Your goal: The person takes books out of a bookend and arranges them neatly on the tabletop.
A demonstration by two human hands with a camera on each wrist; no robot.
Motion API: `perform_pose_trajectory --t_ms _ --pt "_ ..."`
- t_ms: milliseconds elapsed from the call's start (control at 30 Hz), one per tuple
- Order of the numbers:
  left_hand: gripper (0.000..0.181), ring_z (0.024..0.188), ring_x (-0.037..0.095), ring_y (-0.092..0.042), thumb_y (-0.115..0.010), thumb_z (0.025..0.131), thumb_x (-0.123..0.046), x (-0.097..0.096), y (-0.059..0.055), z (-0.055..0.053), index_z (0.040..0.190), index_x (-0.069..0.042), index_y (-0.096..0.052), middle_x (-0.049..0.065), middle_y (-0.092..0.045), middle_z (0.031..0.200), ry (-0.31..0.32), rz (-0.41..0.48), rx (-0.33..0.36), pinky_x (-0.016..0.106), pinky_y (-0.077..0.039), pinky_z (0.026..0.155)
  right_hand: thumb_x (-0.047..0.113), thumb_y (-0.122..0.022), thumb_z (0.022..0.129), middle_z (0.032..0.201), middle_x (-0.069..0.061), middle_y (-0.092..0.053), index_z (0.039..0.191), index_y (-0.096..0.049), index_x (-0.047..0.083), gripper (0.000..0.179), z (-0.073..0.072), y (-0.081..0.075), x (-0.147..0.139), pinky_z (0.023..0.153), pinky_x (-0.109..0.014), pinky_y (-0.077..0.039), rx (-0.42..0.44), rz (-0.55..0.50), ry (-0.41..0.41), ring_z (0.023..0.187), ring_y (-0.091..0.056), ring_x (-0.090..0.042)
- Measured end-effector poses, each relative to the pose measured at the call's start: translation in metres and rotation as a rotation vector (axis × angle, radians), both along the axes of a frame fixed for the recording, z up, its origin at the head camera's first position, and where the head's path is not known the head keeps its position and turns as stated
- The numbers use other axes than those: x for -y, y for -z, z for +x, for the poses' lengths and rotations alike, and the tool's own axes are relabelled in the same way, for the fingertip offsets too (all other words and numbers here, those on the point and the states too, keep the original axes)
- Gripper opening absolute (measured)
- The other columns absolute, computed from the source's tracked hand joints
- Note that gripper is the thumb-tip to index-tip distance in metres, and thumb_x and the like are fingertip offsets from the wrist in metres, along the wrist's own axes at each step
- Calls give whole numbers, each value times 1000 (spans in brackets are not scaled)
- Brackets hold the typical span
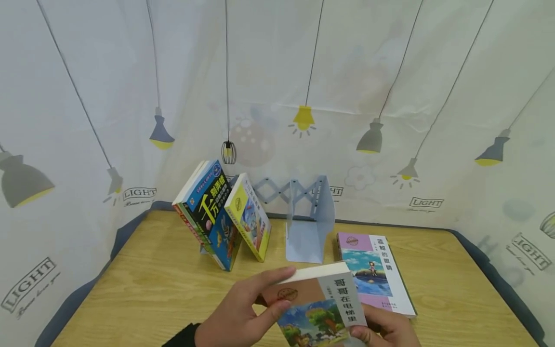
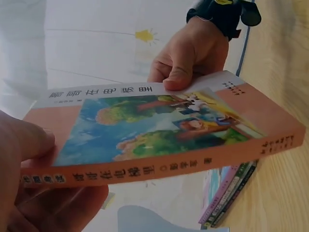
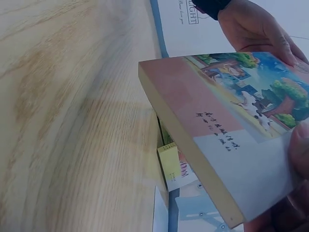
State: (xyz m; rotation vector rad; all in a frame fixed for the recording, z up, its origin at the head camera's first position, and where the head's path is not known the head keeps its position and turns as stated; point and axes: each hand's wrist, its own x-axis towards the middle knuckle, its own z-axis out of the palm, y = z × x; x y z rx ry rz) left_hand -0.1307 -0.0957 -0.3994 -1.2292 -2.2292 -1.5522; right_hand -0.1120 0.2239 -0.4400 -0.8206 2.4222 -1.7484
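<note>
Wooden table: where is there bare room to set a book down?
Bare: the table left of the leaning books, and the patch between the purple book and the right edge. Crowded: the middle, where the bookend stands behind and the left hand and right hand hold an orange book in front.

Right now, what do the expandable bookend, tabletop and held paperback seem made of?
Expandable bookend: probably matte painted metal; thin panels, crossing bars. Tabletop: satin wood or wood-look laminate; grain shows. Held paperback: paper and card, perhaps coated; smooth front, pale page edges.

Book (image 1: 318,315) between hands (image 1: 243,306), bookend (image 1: 309,238) behind; table (image 1: 134,289) beneath
</note>
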Motion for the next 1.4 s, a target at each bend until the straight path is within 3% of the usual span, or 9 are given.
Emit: perform_pose_trajectory --t_ms 67,167,233,367,500,567,867,1067,1400 --pt "61 81 13 -71 -58 102 -9 0 2 -1 157 -14 -33 18 -73 109 -21 -18 14 26 -59 63 -4 -56 99 122 17 -72 136 -58 -6 38 0 3 -2 73 -32 -67 -32 6 30 98 -74 -12" --pt "65 91 17 -74 -58 103 -17 2 3 -3 160 -20 -26 15 -76 111 -99 -85 37 32 -64 74 -5 -58 97 117 6 -77 132 -60 -10 35 0 4 -6 66 -34 -67 -82 42 107 90 -75 -12" --pt "67 102 19 -73 -58 103 -24 3 5 -4 160 -26 -24 12 -74 121 -163 -132 51 37 -64 84 -1 -60 98 110 -8 -80 130 -61 -11 34 0 2 -8 63 -34 -67 -59 90 200 84 -76 -11" --pt "64 115 19 -69 -59 103 -30 6 9 -8 158 -33 -28 5 -73 128 -257 -180 44 44 -61 95 10 -62 99 101 -27 -79 132 -60 -9 38 -3 -7 -18 58 -33 -64 94 168 414 72 -75 -13" --pt "55 119 15 -66 -57 103 -35 10 13 -10 154 -37 -36 0 -71 133 -300 -210 39 47 -61 94 16 -61 101 108 -26 -78 140 -55 -4 44 -14 -15 -35 58 -31 -64 269 205 582 70 -75 -17" --pt "51 120 13 -66 -57 103 -37 12 16 -11 151 -38 -39 -2 -70 135 -318 -227 33 47 -61 94 19 -60 102 112 -26 -77 142 -53 -3 46 -22 -17 -45 58 -30 -63 296 242 637 71 -75 -15" --pt "45 120 13 -65 -56 103 -42 17 25 -13 146 -39 -46 -4 -69 134 -344 -256 87 49 -60 95 34 -49 107 111 -20 -78 145 -45 -8 57 -57 -5 -79 59 -25 -62 338 257 716 75 -72 -7" --pt "45 120 13 -65 -55 103 -43 19 28 -13 146 -35 -49 -3 -70 134 -348 -272 92 49 -60 95 47 -48 105 129 -33 -65 146 -43 -10 70 -76 4 -85 60 -23 -58 410 304 812 82 -66 -9" --pt "45 120 17 -65 -53 104 -43 24 31 -12 146 -31 -49 0 -70 134 -344 -298 111 51 -60 95 61 -47 100 128 -36 -63 144 -43 -15 87 -93 12 -81 65 -32 -56 393 517 774 90 -66 -25"
